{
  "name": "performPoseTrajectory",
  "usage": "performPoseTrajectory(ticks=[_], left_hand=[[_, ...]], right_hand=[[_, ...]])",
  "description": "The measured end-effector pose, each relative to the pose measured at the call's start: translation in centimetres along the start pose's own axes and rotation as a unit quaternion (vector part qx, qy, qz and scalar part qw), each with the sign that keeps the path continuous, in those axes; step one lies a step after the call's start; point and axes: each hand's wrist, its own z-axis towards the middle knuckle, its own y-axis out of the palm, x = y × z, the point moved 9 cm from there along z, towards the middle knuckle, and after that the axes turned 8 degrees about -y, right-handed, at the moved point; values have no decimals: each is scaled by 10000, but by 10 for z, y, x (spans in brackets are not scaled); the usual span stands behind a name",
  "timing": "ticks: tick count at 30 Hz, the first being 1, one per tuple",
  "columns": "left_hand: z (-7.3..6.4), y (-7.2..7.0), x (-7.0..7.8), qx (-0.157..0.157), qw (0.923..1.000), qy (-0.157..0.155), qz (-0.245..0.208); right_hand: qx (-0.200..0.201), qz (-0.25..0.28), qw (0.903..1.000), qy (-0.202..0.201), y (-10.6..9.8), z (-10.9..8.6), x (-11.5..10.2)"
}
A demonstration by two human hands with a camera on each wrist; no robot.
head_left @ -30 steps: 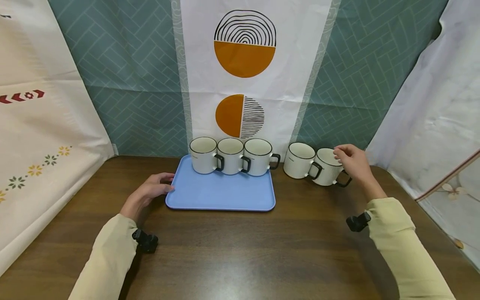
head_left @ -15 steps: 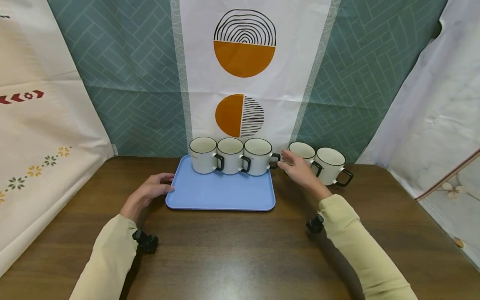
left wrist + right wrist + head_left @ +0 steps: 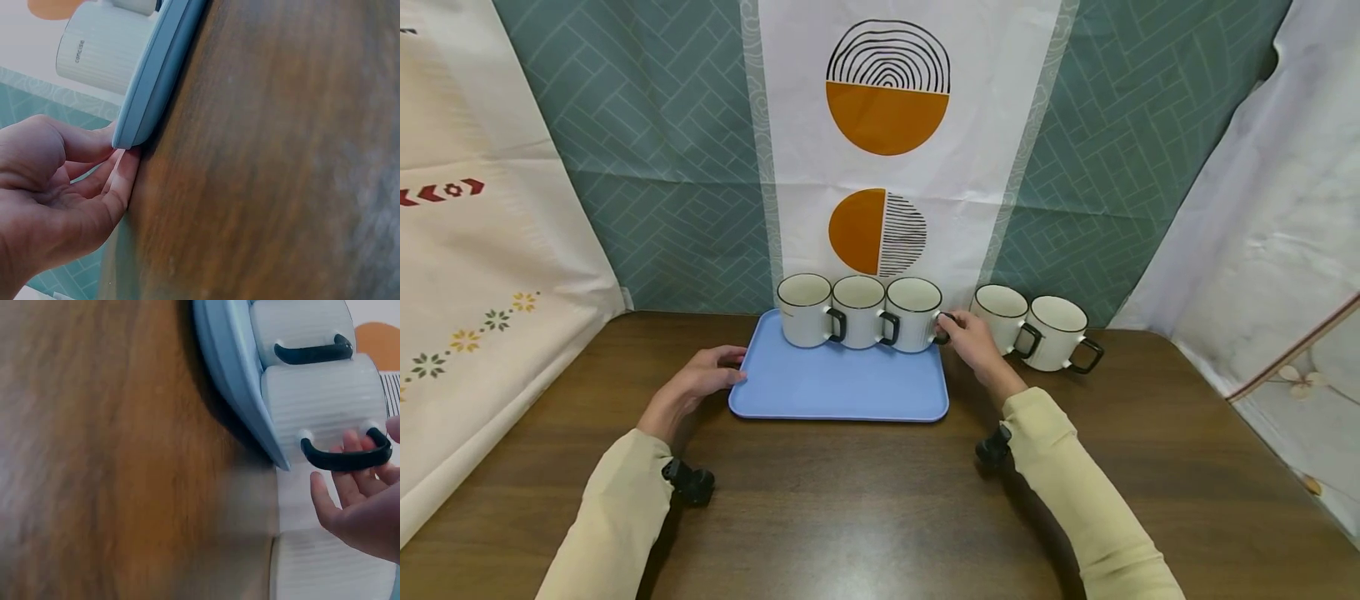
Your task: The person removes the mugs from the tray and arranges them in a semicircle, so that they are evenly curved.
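A light blue tray [image 3: 838, 387] lies on the table with three cream mugs in a row along its back: a left mug [image 3: 803, 323], a middle mug [image 3: 856, 323] and a right mug [image 3: 912, 323]. All have black rims and black handles. My left hand [image 3: 706, 375] pinches the tray's left edge, thumb at the rim; the left wrist view shows the fingers [image 3: 125, 178] low beside the tabletop. At the right mug, my right hand [image 3: 973, 340] has its fingers at the black handle [image 3: 344, 461], some passing behind it in the right wrist view.
Two more cream mugs, a nearer one [image 3: 998, 321] and a farther one [image 3: 1054, 340], stand on the brown wooden table [image 3: 865, 500] right of the tray. A green and white patterned cloth [image 3: 685, 233] hangs close behind, with pale cloths at both sides.
My right hand has moved left from the far right mug, past the neighbouring mug, to the handle of the tray's right mug. The left hand has stayed at the tray edge.
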Motion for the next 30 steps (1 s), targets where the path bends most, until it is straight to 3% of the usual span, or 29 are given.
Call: performPoseTrajectory(ticks=[4,8,12,14,16,19,24,30], left_hand=[[0,-2,-2,-2,10000,-4,-4],[0,-2,-2,1,10000,34,-15],[0,-1,-2,6,10000,27,-21],[1,-1,-2,4,10000,26,-23],[1,-1,-2,-2,10000,36,-26],[1,-2,-1,11,10000,58,-56],[1,-4,-3,66,10000,-4,-39],[1,0,-2,22,9999,-62,-133]], right_hand=[[-99,619,9971,439,6,4,9],[-481,1174,9891,748,17,8,14],[-1212,1891,9702,913,35,7,11],[-1446,2261,9575,1056,42,5,10],[-1526,2412,9515,1150,47,3,10],[-1313,2397,9556,1101,48,3,8],[-1065,2114,9700,560,47,-1,3],[-938,2050,9742,91,39,-7,3]])
